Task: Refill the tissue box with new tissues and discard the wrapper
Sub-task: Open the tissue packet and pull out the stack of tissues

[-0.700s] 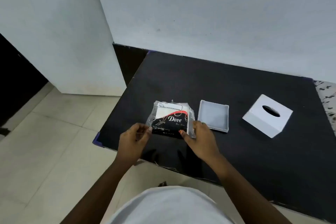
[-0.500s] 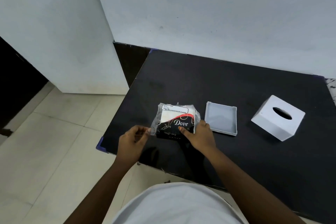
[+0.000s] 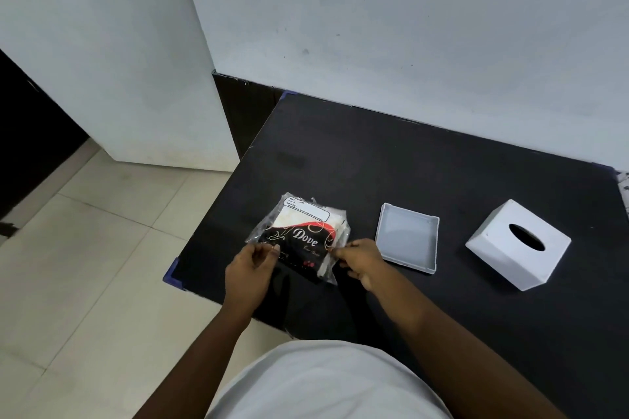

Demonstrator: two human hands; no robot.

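A tissue pack [image 3: 301, 235] in a clear wrapper with a black, red and white print lies near the front left of the black table [image 3: 442, 180]. My left hand [image 3: 250, 270] pinches the wrapper's near left edge. My right hand [image 3: 360, 260] pinches its near right edge. Both hands grip the plastic, and white tissues show through it. Right of the pack lies the shallow white base tray [image 3: 406, 236] of the tissue box, open side up. Further right stands the white tissue box cover [image 3: 517, 248], its oval slot facing up.
The table backs against a pale wall [image 3: 408, 27]. Its left edge and front edge drop to a tiled floor [image 3: 85, 248]. A white panel [image 3: 119, 61] stands left of the table. My white shirt fills the bottom middle.
The pack has turned a little so its far end points left. My right hand has slid from the pack's top to its near right edge. The camera has shifted.
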